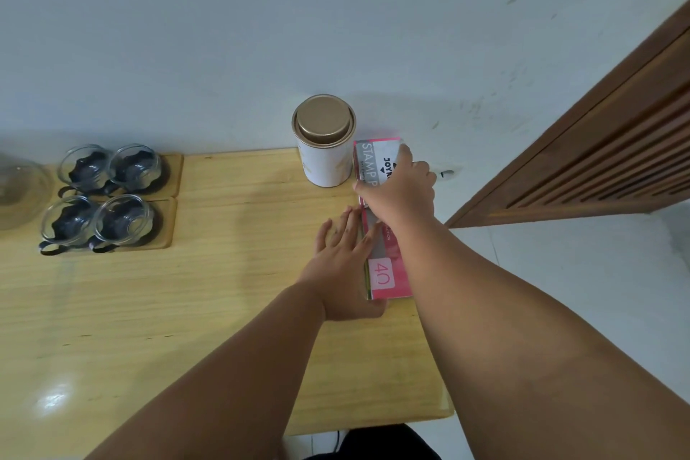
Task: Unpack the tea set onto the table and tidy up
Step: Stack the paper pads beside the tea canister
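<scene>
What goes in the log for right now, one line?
left hand: flat against pink box | right hand: grips it beside tin | cups: on coasters

The pale wooden bench (pixel 224 291) carries two wooden boards (pixel 168 225) at its far left, a glass vessel (pixel 18 194) at the left frame edge, a white tin (pixel 324 157) at the back, and a pink box (pixel 381 273) lying flat along the right edge, just beside the tin.

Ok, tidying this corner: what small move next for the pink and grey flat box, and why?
Probably square the pink and grey flat box up beside the gold-lidded white tin: left hand presses its side, right hand grips its far end.
</scene>
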